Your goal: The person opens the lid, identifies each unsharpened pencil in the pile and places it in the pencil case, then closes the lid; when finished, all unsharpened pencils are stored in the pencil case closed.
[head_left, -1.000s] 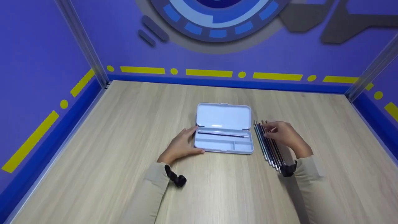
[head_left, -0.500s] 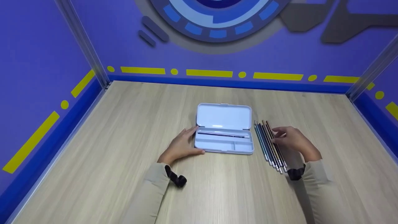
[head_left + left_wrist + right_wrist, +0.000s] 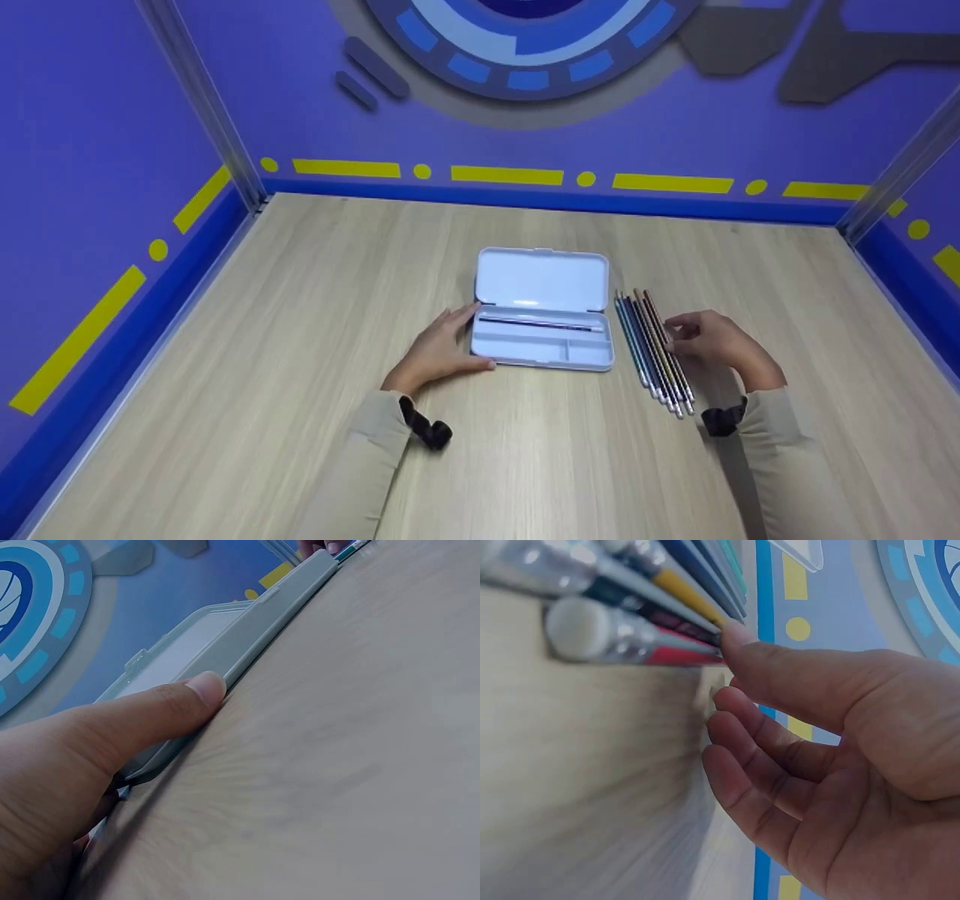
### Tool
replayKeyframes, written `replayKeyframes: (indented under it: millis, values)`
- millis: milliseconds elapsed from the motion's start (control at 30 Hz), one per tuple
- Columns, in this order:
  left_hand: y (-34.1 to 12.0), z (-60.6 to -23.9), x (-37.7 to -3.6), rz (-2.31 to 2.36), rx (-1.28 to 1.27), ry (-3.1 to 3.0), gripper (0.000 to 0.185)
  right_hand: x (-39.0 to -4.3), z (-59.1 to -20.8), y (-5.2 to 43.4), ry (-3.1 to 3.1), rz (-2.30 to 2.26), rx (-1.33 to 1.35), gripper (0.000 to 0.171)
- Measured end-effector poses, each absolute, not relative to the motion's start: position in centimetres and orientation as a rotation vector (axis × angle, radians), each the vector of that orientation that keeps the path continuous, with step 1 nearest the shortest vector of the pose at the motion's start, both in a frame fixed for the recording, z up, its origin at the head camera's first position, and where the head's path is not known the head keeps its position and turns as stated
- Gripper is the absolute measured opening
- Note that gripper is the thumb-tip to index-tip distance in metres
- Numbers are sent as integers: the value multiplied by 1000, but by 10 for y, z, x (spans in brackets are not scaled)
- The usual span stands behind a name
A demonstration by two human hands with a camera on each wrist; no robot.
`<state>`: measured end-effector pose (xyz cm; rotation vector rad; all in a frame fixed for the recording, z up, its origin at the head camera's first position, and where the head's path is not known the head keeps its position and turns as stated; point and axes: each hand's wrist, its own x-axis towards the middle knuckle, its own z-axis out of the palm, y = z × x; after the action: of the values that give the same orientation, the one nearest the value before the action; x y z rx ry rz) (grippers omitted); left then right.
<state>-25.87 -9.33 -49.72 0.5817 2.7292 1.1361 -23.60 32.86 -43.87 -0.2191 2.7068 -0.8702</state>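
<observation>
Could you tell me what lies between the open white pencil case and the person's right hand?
In the head view, a row of coloured pencils lies on the wooden table between the open white plastic pencil case and the right hand.

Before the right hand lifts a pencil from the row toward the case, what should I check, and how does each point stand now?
1. Case lid open: ok.
2. Left hand steadies the case's left end: ok.
3. One pencil lies in the long slot, room beside it: ok.
4. Pencils in a neat row right of the case: ok.
5. Right hand touches the row's outer pencil with a fingertip: ok.
6. A single pencil pinched: not ok.
</observation>
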Motion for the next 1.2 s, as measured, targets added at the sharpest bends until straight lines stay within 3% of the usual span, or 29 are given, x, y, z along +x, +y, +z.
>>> replayKeyframes:
  millis: [1200]
  values:
    - [-93,-496,-259,1136,590,2731,104,-238,-442,320,2741,-911,-1,42]
